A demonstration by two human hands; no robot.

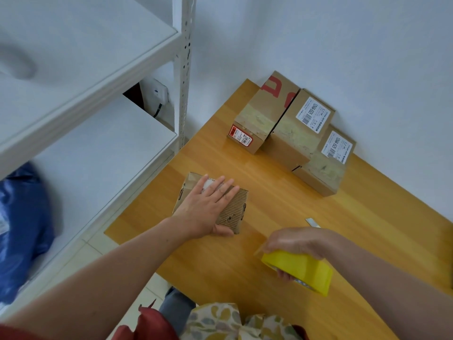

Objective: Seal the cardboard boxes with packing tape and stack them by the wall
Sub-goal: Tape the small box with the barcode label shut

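Note:
A small cardboard box [235, 207] lies on the wooden table [282, 207] near its left edge. My left hand [208, 207] lies flat on top of it with straight fingers, the thumb against the near side. My right hand [296, 244] grips a yellow roll of packing tape [299, 269] just above the table, to the right of the box. Three taped boxes sit against the wall: one with red print [262, 114], a labelled one [299, 128], and another labelled one [326, 165] beside it.
A white metal shelf unit [98, 114] stands to the left of the table, with a blue bag [22, 229] on a lower shelf. A small grey blade-like object [312, 222] lies on the table behind my right hand. White wall borders the table's far side.

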